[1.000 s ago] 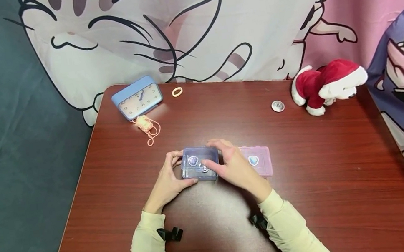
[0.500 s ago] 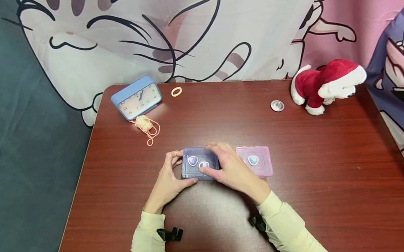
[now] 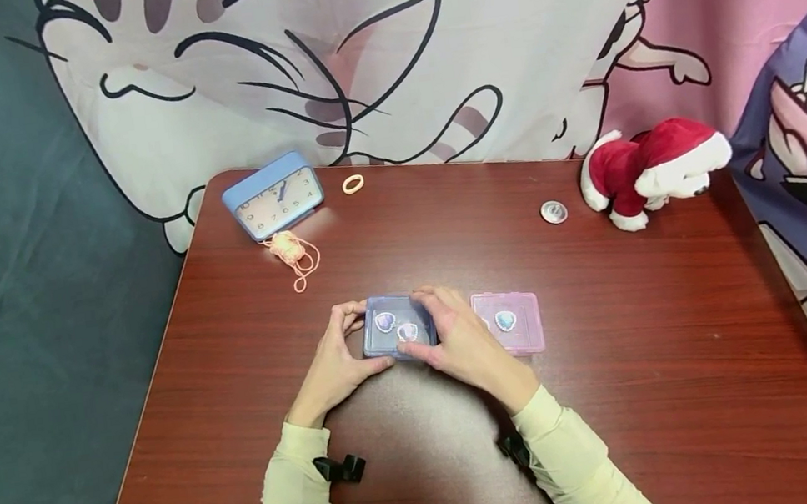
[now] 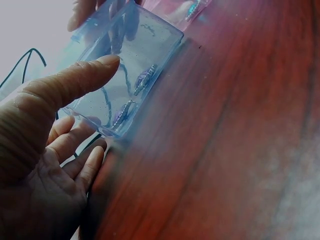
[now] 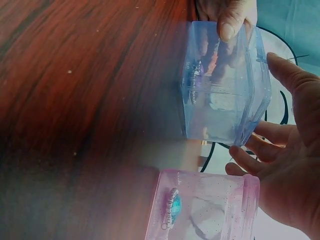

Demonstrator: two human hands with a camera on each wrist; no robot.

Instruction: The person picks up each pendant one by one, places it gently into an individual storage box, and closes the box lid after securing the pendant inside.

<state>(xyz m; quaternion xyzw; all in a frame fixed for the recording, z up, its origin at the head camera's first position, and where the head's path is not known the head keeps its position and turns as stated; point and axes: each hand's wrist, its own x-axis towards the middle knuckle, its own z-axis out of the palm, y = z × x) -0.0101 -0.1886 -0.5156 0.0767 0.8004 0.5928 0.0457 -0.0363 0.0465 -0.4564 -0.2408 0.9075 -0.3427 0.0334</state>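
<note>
A clear blue plastic box stands on the table with its lid on. Inside lie two heart-shaped gems with beaded rims. My left hand grips the box's left side; in the left wrist view its thumb lies along the near wall. At the right side, my right hand holds the lid, with the thumb at the front edge and fingers at the back, as the right wrist view shows. Just right of it, partly behind that hand, sits a clear pink box holding a teal heart gem.
At the back left stand a blue clock, a bundle of peach cord and a cream ring. A round silver piece and a plush dog in a red outfit are at the back right. A printed curtain hangs behind.
My right thumb has shifted from over the box's middle to its front edge, uncovering the second gem. The box top looks paler now. My left hand has stayed put.
</note>
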